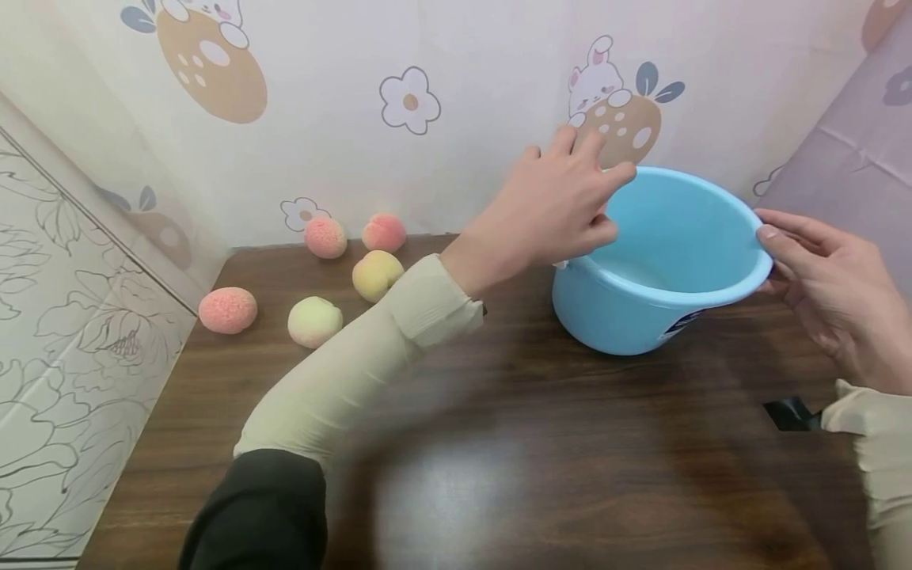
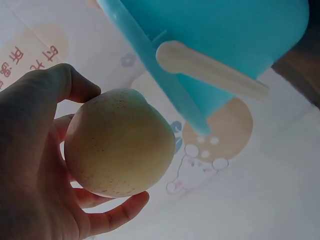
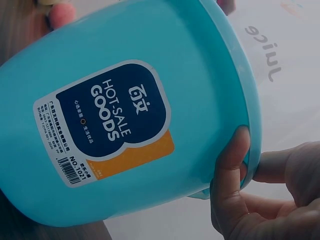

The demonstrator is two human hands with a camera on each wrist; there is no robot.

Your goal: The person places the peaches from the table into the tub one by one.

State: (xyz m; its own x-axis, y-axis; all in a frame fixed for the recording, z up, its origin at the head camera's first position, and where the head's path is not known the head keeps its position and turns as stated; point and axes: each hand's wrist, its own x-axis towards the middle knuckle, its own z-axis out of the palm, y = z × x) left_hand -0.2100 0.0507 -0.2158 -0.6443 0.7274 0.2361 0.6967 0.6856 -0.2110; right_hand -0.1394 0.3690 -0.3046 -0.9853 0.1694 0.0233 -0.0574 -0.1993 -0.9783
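A pale yellow peach (image 2: 120,145) with small red specks is gripped in my left hand (image 1: 552,202), fingers curled round it. The back of that hand hides the peach in the head view. The hand hovers at the left rim of a light blue bucket (image 1: 606,317), and in the left wrist view the peach is just outside the rim, near the white handle (image 2: 210,72). My right hand (image 1: 844,281) pinches the bucket's right rim between thumb and fingers. The bucket leans slightly. A dark blue label (image 3: 117,107) shows on its side in the right wrist view.
Several more peaches lie on the left of the dark wooden table (image 1: 513,443): a pink one (image 1: 228,309), a pale one (image 1: 316,321) and a yellow one (image 1: 378,275) among them. A patterned curtain (image 1: 484,103) hangs behind. Black tape (image 1: 791,414) is near the right sleeve.
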